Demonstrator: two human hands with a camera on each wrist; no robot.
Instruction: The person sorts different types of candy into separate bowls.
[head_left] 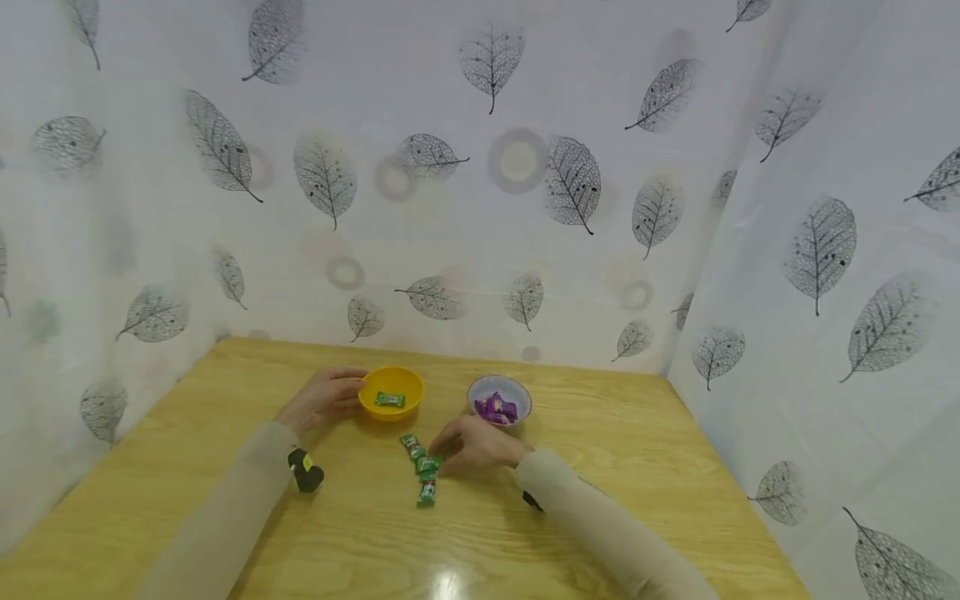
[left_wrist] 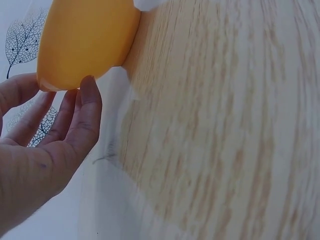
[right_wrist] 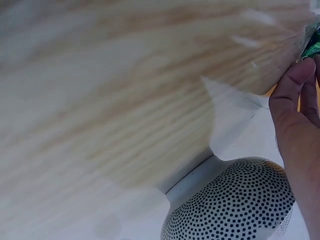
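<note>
On the left, a yellow bowl [head_left: 408,410] holds one green-wrapped candy [head_left: 389,400]. My left hand [head_left: 330,398] grips this bowl by its near-left rim, and in the left wrist view the fingertips bear against the bowl's outer side [left_wrist: 90,40]. Several green-wrapped candies lie on the table in a loose column, one at the top [head_left: 412,447] and one at the bottom [head_left: 427,490]. My right hand [head_left: 480,443] pinches the middle green candy [head_left: 428,463] between thumb and fingers; the right wrist view shows just part of its wrapper [right_wrist: 313,46].
Behind the right hand stands a speckled white bowl [head_left: 498,383] with several purple-wrapped candies [head_left: 497,407] in it. Its dotted outside [right_wrist: 230,205] shows close to the wrist in the right wrist view. A leaf-patterned curtain [head_left: 480,233] closes off the wooden table's [head_left: 360,542] back and sides.
</note>
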